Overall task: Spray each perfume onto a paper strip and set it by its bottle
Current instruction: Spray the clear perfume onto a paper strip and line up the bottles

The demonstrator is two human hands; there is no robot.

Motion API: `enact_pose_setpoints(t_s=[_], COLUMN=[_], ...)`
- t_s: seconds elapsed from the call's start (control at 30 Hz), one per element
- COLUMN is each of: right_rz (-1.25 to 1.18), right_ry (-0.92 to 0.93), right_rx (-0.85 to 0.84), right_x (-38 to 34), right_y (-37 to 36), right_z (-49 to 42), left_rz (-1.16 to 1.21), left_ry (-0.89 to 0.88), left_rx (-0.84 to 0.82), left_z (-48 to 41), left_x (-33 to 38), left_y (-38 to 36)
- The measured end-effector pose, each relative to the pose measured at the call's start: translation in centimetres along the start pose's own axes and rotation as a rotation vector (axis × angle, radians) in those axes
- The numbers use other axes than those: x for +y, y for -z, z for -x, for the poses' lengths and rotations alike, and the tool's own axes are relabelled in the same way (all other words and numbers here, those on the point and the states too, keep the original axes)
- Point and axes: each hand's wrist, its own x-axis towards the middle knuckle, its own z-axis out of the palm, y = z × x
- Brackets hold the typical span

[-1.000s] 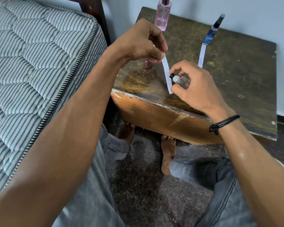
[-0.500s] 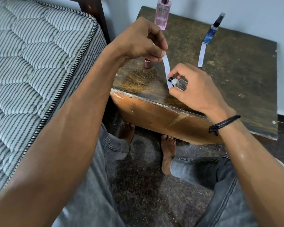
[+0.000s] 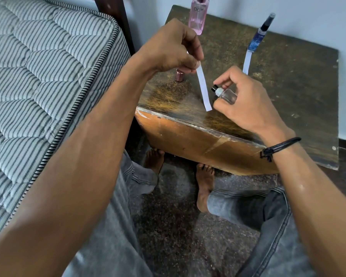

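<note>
Now we're at the spray step: our left hand (image 3: 174, 50) pinches a paper strip (image 3: 203, 86) by its top, hanging it above the near edge of the table (image 3: 288, 86), while our right hand (image 3: 246, 102) curls round the small clear bottle (image 3: 227, 94), nozzle just beside the strip. Next, we reckon, one firm press, aimed squarely at the paper.

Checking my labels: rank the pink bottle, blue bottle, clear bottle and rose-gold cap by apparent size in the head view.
1. pink bottle, though its top is cut off by the frame.
2. blue bottle, longer but slimmer than the next.
3. clear bottle, partly hidden in the right hand and nearer, so places 2 and 3 are unsure.
4. rose-gold cap.
</note>
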Motion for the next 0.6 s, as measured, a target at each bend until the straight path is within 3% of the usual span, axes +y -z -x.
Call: enact_pose_setpoints(t_s=[0.27, 0.6], right_rz=[-0.028, -0.586], right_ry=[-0.004, -0.092], right_rx=[0.031, 0.262], right_x=[0.1, -0.9], right_y=[0.1, 1.3], right_z=[-0.1, -0.3], left_rz=[-0.056, -0.176], left_ry=[-0.048, -0.082], left_rx=[0.045, 0.108], left_z=[-0.3, -0.4], left_x=[-0.1, -0.3], left_y=[-0.1, 0.0])
